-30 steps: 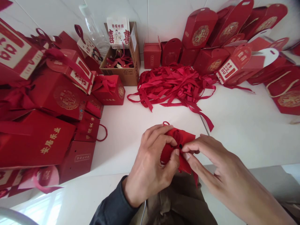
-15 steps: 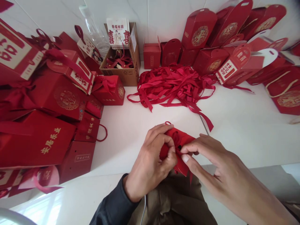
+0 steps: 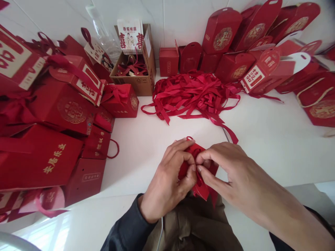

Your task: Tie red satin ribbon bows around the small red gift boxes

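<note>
A small red box with a thin cord loop at its top is tilted between my hands at the table's front edge. A dark red ribbon lies across it, with its end hanging below. My left hand pinches the ribbon near the box's middle, its other fingers curled over the box's left side. Right beside it, my right hand has thumb and index finger closed on the ribbon too. The fingertips of both hands nearly touch and partly hide the ribbon.
A heap of red ribbons lies behind the hands. Red boxes are stacked at the left, and more boxes line the back right. A cardboard carton and a clear plastic bottle stand at the back.
My right hand has moved left and slightly up, closer to my left fingertips. The ribbon end below the box hangs lower and wider. My left hand has hardly moved.
</note>
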Tool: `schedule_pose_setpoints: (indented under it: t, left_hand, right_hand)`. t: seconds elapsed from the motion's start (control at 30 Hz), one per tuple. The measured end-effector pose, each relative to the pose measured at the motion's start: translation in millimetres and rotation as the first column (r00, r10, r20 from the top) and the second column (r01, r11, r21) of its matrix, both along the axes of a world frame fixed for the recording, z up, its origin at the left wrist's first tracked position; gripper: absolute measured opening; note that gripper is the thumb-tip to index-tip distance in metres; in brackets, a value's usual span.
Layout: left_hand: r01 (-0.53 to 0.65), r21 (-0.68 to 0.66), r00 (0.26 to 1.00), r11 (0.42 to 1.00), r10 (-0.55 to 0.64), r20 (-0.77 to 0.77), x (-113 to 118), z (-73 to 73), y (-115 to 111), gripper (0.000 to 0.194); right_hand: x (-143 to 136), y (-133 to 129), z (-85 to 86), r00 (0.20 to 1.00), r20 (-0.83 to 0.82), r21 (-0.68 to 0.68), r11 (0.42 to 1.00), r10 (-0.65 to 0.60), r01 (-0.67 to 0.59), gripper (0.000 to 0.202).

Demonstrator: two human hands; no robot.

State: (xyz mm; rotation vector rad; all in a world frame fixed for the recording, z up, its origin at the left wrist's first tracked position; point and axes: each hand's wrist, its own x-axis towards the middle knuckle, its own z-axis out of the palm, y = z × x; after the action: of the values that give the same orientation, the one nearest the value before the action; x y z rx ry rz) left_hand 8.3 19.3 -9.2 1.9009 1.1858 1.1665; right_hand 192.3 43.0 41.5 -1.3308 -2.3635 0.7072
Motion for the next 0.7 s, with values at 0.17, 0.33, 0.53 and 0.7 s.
schedule_pose_setpoints:
  t: [0.17,0.33,0.53,0.7]
  left_hand:
    - [0.024,-0.003,1.000,1.000,-0.024,0.003,-1.3,-2.5,0.3,0.012]
    - [0.026,-0.023,0.999,0.999,-0.025,0.035,-2.3,-3.4,0.8,0.013]
    - [0.030,-0.056,0.998,0.998,-0.027,0.065,-2.6,-0.2,-0.5,0.017]
    - [0.016,-0.079,0.999,0.997,-0.013,0.036,-0.7,9.5,-7.7,0.030]
  right_hand:
    - [-0.4,4.1,-2.4,0.999,0.035,0.004,0.999,0.040,-0.040,0.013]
    - [0.1,5.4,0.6,0.999,-0.012,-0.022,0.999,0.048,-0.048,0.012]
    - [3.7,1.5,2.5,0.993,-0.109,-0.077,0.996,-0.048,0.039,0.011]
    - [4.2,-1.6,2.0,0.990,-0.113,-0.091,0.993,-0.087,0.077,0.008]
